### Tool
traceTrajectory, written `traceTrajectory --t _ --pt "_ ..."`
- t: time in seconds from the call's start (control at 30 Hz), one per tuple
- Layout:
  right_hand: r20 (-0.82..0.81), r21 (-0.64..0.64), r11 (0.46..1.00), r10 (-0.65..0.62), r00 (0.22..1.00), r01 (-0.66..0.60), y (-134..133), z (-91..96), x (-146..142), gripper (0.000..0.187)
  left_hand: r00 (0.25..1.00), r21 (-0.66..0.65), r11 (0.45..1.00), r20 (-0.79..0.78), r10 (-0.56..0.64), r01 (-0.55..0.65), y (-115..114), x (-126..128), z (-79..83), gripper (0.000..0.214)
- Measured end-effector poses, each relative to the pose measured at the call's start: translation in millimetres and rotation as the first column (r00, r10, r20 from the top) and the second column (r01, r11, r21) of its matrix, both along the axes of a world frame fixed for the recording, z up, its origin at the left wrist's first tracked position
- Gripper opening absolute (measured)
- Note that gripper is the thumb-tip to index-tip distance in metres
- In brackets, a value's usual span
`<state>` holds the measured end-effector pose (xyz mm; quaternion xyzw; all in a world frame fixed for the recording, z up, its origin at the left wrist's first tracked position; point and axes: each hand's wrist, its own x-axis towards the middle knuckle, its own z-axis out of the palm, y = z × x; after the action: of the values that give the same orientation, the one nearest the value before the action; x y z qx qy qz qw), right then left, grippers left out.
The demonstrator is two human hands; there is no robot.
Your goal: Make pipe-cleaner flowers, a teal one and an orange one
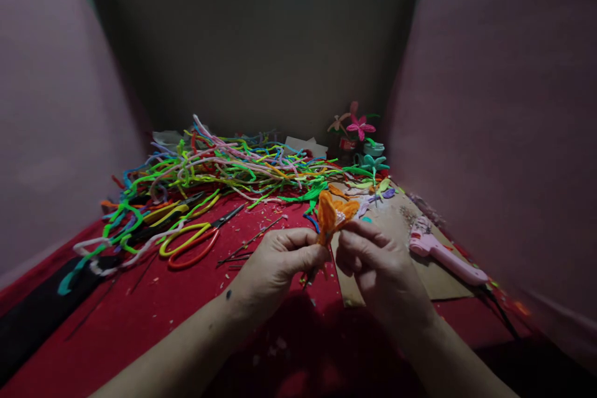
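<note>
An orange pipe-cleaner flower is held up between both hands over the red cloth. My left hand is closed in a pinch at the flower's base, from the left. My right hand is closed too, its fingertips pinching the flower's lower right side. The flower's stem is hidden behind the fingers.
A big heap of coloured pipe cleaners fills the back left. Scissors with yellow and orange handles lie left of the hands. A pink glue gun rests on cardboard at right. Finished flowers in small pots stand at the back.
</note>
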<state>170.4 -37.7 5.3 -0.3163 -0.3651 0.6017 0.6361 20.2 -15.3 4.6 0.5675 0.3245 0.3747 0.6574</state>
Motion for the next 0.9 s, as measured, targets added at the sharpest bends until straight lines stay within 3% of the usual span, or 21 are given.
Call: traceTrajectory --t 0.1,0.23,0.33,0.43,0.6,0.9 --pt "0.026 0.074 0.989 -0.128 0.991 0.125 -1 10.1 6 0.011 0.997 0.099 0.995 -0.069 0.026 -0.019 -5 0 6.8 0.016" --pt "0.189 0.1 0.99 -0.119 0.975 0.102 -1 17.1 10 0.017 0.987 0.258 0.966 -0.146 0.071 -0.032 -11 2 11.2 0.013" --pt "0.169 0.07 0.993 -0.101 0.98 0.09 -1 16.1 10 0.016 0.978 0.317 0.944 -0.155 0.141 -0.086 -12 3 9.1 0.016" --pt "0.089 0.055 0.996 -0.074 0.993 0.069 0 14.1 8 0.016 0.974 0.311 0.94 -0.123 0.188 -0.143 -11 3 5.2 0.015" --pt "-0.014 0.011 0.998 -0.066 0.998 0.067 1 14.8 4 0.01 0.971 0.192 0.955 -0.029 0.238 -0.228 -9 4 0.7 0.013" --pt "-0.081 -0.085 0.996 -0.011 0.997 0.004 4 21.1 8 0.014 0.967 0.121 0.959 0.007 0.256 -0.255 -8 4 0.4 0.014"
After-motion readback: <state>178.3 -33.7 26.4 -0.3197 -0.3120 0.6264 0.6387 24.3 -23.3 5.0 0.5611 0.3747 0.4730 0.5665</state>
